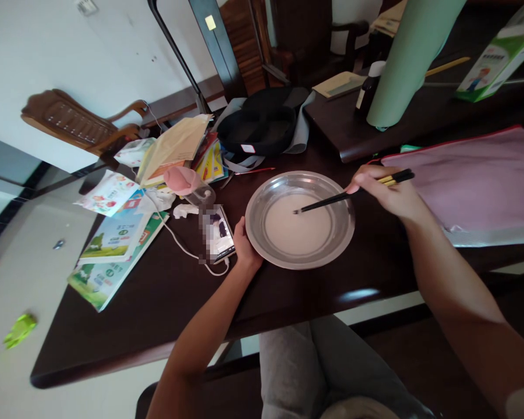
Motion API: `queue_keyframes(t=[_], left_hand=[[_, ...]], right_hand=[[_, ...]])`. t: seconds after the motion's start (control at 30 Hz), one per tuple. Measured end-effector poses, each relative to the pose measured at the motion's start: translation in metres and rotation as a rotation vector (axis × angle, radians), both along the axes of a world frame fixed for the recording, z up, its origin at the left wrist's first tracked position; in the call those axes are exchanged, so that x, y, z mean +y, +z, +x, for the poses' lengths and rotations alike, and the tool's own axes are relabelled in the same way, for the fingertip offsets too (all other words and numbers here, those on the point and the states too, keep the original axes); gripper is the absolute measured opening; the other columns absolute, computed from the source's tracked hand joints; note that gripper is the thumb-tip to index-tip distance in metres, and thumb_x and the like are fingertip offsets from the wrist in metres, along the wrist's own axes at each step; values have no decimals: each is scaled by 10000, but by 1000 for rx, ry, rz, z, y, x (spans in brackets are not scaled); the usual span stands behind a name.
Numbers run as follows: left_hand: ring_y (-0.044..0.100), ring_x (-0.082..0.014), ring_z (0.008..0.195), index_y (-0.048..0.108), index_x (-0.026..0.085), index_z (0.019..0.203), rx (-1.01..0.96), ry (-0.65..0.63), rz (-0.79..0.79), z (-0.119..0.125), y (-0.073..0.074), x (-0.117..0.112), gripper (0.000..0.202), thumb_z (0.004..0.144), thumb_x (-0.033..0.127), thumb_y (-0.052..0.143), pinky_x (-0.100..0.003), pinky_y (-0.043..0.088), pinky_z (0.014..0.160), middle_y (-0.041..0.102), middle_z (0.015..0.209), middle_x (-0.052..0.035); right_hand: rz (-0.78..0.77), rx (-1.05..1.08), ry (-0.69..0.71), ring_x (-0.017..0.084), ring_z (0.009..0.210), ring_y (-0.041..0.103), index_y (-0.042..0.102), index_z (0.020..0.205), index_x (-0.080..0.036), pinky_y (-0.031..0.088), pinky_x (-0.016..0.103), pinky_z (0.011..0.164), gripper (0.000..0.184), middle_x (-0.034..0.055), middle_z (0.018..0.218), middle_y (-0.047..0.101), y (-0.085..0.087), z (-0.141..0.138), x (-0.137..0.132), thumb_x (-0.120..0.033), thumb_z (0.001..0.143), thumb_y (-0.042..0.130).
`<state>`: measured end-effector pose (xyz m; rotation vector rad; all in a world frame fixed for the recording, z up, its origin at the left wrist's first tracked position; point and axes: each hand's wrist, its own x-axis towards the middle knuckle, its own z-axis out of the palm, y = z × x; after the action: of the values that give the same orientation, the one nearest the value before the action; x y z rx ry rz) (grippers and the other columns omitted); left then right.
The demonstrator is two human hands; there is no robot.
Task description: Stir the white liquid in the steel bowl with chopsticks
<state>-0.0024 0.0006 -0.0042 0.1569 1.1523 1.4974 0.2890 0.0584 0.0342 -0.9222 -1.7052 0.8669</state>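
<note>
A shallow metal pan holding pale white liquid sits on the dark wooden table. My right hand is closed around a pair of dark chopsticks at the pan's right rim. The chopstick tips dip into the liquid near the pan's middle. My left hand rests against the pan's left rim, fingers curled on its edge. A phone with a white cable lies just left of that hand.
Books and leaflets are piled at the table's left, with a pink-capped bottle. A black bag lies behind the pan. A pink zip pouch lies at the right, near a green cylinder, a dark bottle and a box. A wooden chair stands far left.
</note>
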Motion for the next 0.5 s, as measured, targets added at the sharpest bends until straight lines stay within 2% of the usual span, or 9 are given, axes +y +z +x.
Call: queue_keyframes(t=[0.07, 0.13, 0.27, 0.37, 0.5], left_hand=[[740, -257, 829, 693, 204, 675, 4, 8, -5, 1, 1, 0, 242, 796, 412, 666, -374, 559, 854, 727, 675, -20], [738, -251, 820, 685, 206, 669, 10, 14, -14, 1, 1, 0, 244, 806, 405, 648, -370, 562, 844, 721, 661, -18], [724, -233, 776, 683, 213, 677, 21, 6, -20, 0, 0, 0, 248, 820, 409, 632, -360, 564, 819, 722, 656, -12], [700, -208, 696, 691, 217, 673, 10, 13, -5, 0, -1, 0, 242, 819, 405, 644, -339, 564, 792, 713, 637, -4], [708, -212, 693, 699, 209, 662, -7, 3, 15, 0, -1, 0, 247, 796, 416, 684, -341, 561, 819, 711, 647, -11]], right_hand=[[-21, 48, -15, 167, 687, 638, 760, 670, -225, 441, 318, 711, 410, 20, 689, 696, 0, 3, 0, -491, 961, 648], [-48, 45, 48, 172, 684, 646, 757, 657, -224, 445, 320, 703, 419, 21, 680, 702, 0, 3, -2, -488, 962, 644], [-35, -78, 193, 188, 762, 682, 798, 770, -241, 473, 325, 723, 311, 36, 796, 749, -1, -5, -4, -450, 953, 659], [13, -71, 108, 184, 774, 676, 792, 778, -249, 473, 321, 728, 289, 31, 806, 739, -2, -5, -1, -453, 943, 672], [8, 38, -67, 180, 677, 623, 748, 653, -239, 446, 341, 702, 436, 24, 672, 675, -1, 2, 1, -553, 939, 648]])
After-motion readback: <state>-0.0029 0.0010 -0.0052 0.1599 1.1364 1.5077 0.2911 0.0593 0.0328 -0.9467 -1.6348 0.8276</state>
